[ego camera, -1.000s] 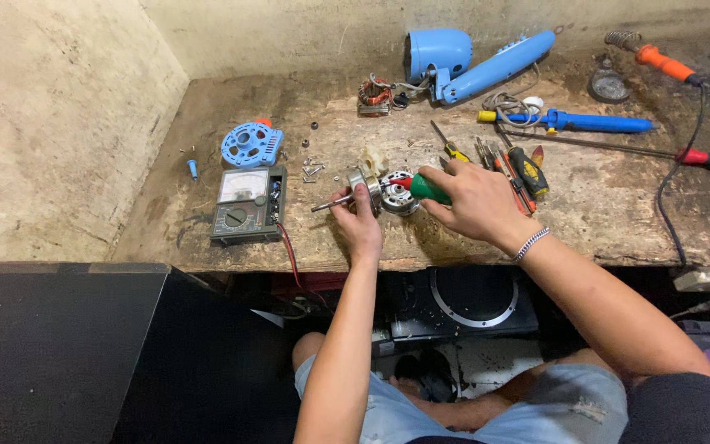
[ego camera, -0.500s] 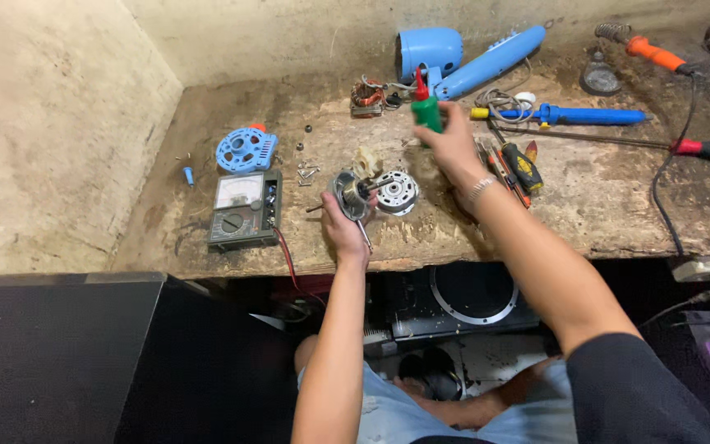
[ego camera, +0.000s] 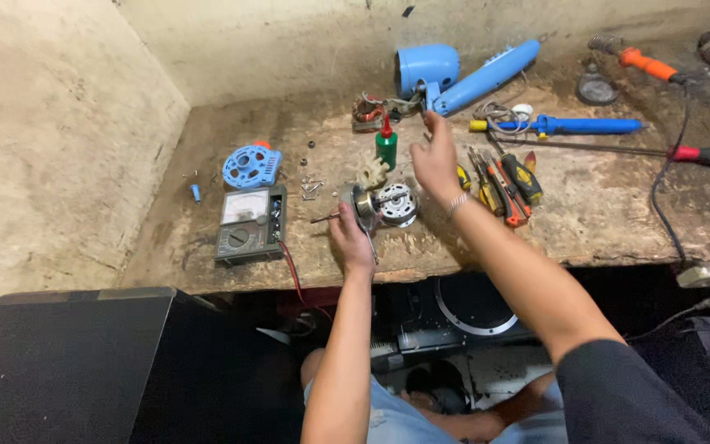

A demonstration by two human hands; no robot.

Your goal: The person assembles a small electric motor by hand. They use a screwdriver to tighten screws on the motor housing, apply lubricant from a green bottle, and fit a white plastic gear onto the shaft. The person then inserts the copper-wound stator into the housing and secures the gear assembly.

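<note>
Worn, stained wood forms the tabletop [ego camera: 618,222] on which a small repair is laid out. Left hand [ego camera: 352,234] is closed around a small metal motor part with a thin shaft [ego camera: 361,205], holding it on edge at the near side of the tabletop, apparently to keep it steady. Touching it on the right lies the round silver motor core [ego camera: 398,204]. Right hand [ego camera: 435,160] hovers released, fingers spread, just right of the green bottle with a red nozzle [ego camera: 386,146], which stands upright and free of any grip just beyond the left hand. Right of the right hand lies a cluster of screwdrivers and pliers [ego camera: 503,181], within easy reach. Left of the left hand sits an analogue multimeter [ego camera: 250,222], its red lead trailing off the near edge, and beyond it a blue perforated disc [ego camera: 251,166]. Farther back rests a blue plastic housing [ego camera: 454,70].
</note>
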